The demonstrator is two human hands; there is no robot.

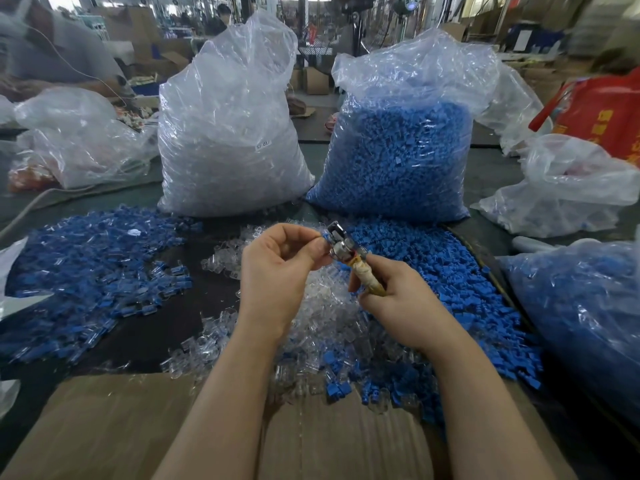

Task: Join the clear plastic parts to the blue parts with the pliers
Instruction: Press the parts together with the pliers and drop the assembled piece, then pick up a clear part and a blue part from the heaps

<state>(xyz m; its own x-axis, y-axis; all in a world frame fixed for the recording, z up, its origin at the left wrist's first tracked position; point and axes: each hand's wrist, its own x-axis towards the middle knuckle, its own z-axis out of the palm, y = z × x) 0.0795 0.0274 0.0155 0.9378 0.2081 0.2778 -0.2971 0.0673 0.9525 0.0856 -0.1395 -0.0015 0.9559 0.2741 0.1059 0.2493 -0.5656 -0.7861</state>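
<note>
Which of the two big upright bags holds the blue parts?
The right bag, behind the pliers. The left bag holds clear parts.

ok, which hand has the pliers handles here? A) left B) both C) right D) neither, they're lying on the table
C: the right hand grips the taped handles of the pliers, while the left hand pinches a small part at the tool's head.

Part at pliers [341, 242] tip hidden by fingers [313, 245]
</note>
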